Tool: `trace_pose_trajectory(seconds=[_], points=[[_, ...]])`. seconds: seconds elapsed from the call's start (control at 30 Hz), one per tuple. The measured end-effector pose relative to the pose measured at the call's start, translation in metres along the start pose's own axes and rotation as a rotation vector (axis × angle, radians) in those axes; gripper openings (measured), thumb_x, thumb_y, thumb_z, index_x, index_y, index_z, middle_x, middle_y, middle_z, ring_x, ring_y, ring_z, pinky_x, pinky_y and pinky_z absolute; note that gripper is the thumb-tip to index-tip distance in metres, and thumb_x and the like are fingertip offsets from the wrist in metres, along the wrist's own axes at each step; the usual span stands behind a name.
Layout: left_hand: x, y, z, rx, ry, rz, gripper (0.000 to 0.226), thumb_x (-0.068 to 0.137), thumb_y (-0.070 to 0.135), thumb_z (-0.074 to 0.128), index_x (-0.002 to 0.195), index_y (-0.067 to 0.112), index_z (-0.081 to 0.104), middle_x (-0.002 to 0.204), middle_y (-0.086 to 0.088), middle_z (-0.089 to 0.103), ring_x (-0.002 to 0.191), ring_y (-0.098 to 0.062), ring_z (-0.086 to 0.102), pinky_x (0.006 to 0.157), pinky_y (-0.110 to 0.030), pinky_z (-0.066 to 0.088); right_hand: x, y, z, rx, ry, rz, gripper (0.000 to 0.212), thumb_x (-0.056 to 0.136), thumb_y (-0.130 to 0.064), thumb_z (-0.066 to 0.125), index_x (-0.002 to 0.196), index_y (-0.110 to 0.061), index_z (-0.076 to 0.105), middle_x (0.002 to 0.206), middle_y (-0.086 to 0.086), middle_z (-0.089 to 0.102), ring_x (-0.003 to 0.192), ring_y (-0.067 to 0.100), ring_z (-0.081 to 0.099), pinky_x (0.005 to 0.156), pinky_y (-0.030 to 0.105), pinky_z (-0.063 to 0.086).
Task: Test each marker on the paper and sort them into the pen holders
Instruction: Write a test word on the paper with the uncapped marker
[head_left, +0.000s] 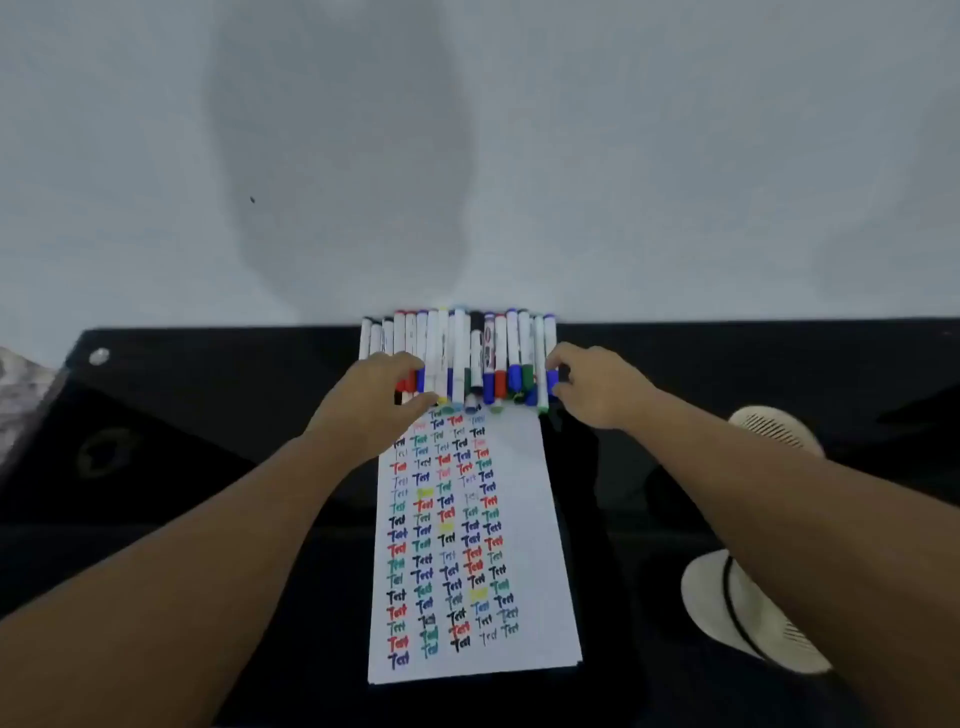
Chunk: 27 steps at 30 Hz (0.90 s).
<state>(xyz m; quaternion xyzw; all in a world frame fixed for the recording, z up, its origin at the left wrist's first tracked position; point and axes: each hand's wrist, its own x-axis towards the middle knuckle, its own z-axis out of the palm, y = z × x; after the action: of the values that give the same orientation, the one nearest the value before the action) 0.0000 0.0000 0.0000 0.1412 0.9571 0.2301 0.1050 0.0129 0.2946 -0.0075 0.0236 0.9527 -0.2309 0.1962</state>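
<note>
The dark tabletop (208, 519) runs from the near edge to the far edge, where it meets a pale wall. On it, down the middle and reaching toward the near edge, lies the long white paper (524, 519). It is covered almost top to bottom with columns of the word "Test" in black, red, blue, green and a few yellow strokes, with only a bare strip along its right side. Judging from that, the testing looks largely or wholly done, at least for an earlier round.

At the right edge of the tabletop stand two pale round perforated containers, one nearer (748, 618) and one farther (774, 426), which I take to be the pen holders. No marker can be seen in either, though their insides are mostly hidden, so the sorting seems not yet begun.

At the middle of the far edge, just beyond the top of the paper, the markers (457, 353) lie side by side in a tight row, white barrels with coloured caps, all apparently capped.

The left hand (379, 405) rests on the left end of the row, its fingers curled over the caps there; whether its grip pinches one marker cannot be told. The right hand (597, 384) touches the right end, fingertips bent against the outermost markers, grip likewise unclear. Both hands seem to be squaring or gathering the row.
</note>
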Motion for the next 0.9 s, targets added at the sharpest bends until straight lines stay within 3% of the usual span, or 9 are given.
trace_pose_trajectory(seconds=[0.1,0.27,0.43,0.57,0.67,0.77,0.9], points=[[0.004,-0.024,0.027,0.030,0.140,0.054,0.039,0.094,0.053,0.062,0.124,0.030,0.062,0.107,0.012,0.061,0.100,-0.009,0.053,0.093,-0.036,0.050,0.023,0.016,0.020,-0.035,0.076,0.031,0.027,0.101,-0.020,0.049,0.126,-0.029,0.054,0.106,0.010,0.058,0.081,0.028,0.063,0.066,0.038,0.052],[0.010,-0.040,0.053,0.023,0.348,0.099,0.048,0.095,0.046,0.064,0.134,0.018,0.057,0.115,0.001,0.058,0.108,-0.016,0.050,0.093,-0.029,0.039,0.041,0.027,0.038,-0.055,0.154,-0.024,0.012,0.105,-0.029,0.047,0.112,-0.034,0.056,0.102,0.008,0.060,0.076,0.026,0.064,0.064,0.035,0.049],[0.023,-0.052,0.064,0.041,0.462,0.182,0.047,0.095,0.048,0.064,0.131,0.017,0.060,0.116,-0.002,0.061,0.108,-0.019,0.054,0.092,-0.029,0.042,0.047,0.032,0.044,-0.138,0.209,-0.044,0.009,0.100,-0.025,0.054,0.095,-0.032,0.057,0.100,0.006,0.059,0.078,0.023,0.060,0.069,0.036,0.048],[0.022,-0.056,0.072,0.020,0.536,0.227,0.047,0.095,0.052,0.062,0.130,0.020,0.060,0.113,0.001,0.060,0.105,-0.017,0.056,0.090,-0.030,0.047,0.041,0.028,0.046,-0.138,0.283,0.007,0.014,0.096,-0.012,0.052,0.101,-0.024,0.058,0.108,0.007,0.061,0.092,0.025,0.056,0.077,0.035,0.046],[0.005,-0.050,0.075,-0.008,0.556,0.249,0.045,0.096,0.051,0.061,0.130,0.022,0.059,0.111,0.003,0.060,0.104,-0.016,0.056,0.091,-0.033,0.049,0.020,0.017,0.049,-0.042,0.397,0.028,0.011,0.098,-0.014,0.050,0.108,-0.019,0.050,0.105,0.011,0.056,0.089,0.030,0.056,0.070,0.035,0.042],[-0.023,-0.039,0.075,-0.077,0.555,0.255,0.038,0.097,0.046,0.062,0.126,0.022,0.062,0.107,0.005,0.061,0.100,-0.016,0.057,0.088,-0.038,0.053,-0.008,0.002,0.050,0.060,0.521,0.002,0.022,0.098,-0.013,0.051,0.117,-0.013,0.040,0.105,0.018,0.054,0.078,0.030,0.054,0.056,0.034,0.038],[-0.064,-0.020,0.076,-0.212,0.478,0.237,0.027,0.099,0.046,0.059,0.117,0.027,0.065,0.099,0.013,0.063,0.091,-0.004,0.059,0.082,-0.035,0.056,-0.048,-0.029,0.060,0.532,0.523,0.066,0.037,0.100,-0.006,0.055,0.132,-0.011,0.039,0.109,0.010,0.057,0.095,0.027,0.063,0.068,0.032,0.052]])
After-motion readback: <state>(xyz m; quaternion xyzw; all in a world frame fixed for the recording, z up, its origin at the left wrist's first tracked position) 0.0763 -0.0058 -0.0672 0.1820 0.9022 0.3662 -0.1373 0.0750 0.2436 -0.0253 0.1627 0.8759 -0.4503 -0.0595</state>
